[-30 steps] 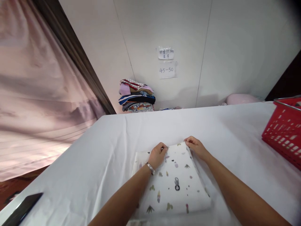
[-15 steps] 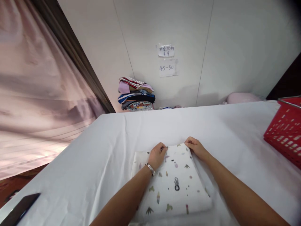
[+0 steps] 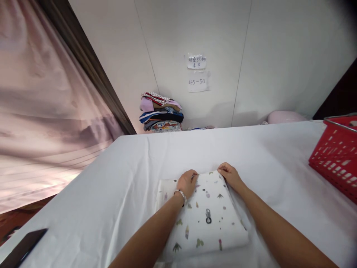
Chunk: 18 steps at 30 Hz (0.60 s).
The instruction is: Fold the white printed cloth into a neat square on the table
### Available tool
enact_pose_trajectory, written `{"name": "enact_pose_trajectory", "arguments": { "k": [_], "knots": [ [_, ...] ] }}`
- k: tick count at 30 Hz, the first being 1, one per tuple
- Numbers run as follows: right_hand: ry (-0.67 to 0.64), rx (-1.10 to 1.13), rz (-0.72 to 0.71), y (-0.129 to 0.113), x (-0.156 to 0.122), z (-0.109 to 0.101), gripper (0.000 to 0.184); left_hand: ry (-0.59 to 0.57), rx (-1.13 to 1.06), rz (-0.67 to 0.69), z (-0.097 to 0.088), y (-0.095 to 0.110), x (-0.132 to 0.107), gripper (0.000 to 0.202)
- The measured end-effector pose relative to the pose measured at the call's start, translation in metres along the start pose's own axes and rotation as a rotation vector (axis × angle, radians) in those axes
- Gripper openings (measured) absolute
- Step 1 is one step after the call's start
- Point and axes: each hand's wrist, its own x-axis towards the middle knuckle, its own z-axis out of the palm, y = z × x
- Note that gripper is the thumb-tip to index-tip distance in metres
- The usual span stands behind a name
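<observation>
The folded cloth point(image 3: 208, 219) lies on the white-covered bench point(image 3: 125, 175) straight in front of the person. It is a pale rectangle printed with small coloured figures. Its long axis runs away from the person toward the wall, skewed a little so the near end sits further right.

Both hands are at the far short edge. The left hand point(image 3: 187, 183), with a bracelet point(image 3: 181, 193) on its wrist, is curled with its fingertips closed on that edge about midway along. The right hand point(image 3: 229, 175) is curled too, and looks to be pinching the far right corner. So the 2 hands are close together at the top, and the rest of the cloth lies back toward the person. The left forearm crosses over it and the right forearm runs just beside its right side. The left hand covers more of the cloth, and the far left corner sits bare just beyond it.

Around them:
- A red basket point(image 3: 334, 156) stands well off to the right on the bench.
- A dark flat thing point(image 3: 22, 247), perhaps a phone, lies at the near left corner.
- A stack of folded clothes point(image 3: 161, 111) sits behind the bench against the wall.
- 2 paper notes point(image 3: 197, 72) are stuck to the wall above it, and 1 reads 45-50.
- A pink curtain point(image 3: 41, 111) hangs on the left.
</observation>
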Motion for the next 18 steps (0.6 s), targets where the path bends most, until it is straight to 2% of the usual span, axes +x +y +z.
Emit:
{"name": "enact_pose_trajectory", "arguments": {
  "k": [4, 7, 10, 12, 18],
  "knots": [
    [0.008, -0.001, 0.002, 0.003, 0.001, -0.001, 0.017, 0.052, 0.124, 0.29, -0.005, 0.016, -0.009, 0.025],
    [0.007, -0.005, 0.0, 0.003, 0.0, -0.001, 0.018, -0.041, 0.185, 0.458, -0.004, 0.032, -0.02, 0.031],
    [0.014, -0.02, -0.009, 0.003, 0.0, 0.0, 0.019, -0.165, 0.238, 0.443, 0.005, 0.036, -0.027, 0.041],
    [0.019, -0.037, -0.017, 0.004, 0.001, 0.0, 0.019, -0.203, 0.252, 0.406, 0.012, 0.033, -0.027, 0.044],
    [0.045, -0.105, -0.048, 0.004, 0.001, 0.0, 0.019, -0.18, 0.27, 0.366, 0.019, 0.026, -0.026, 0.048]
  ]
}}
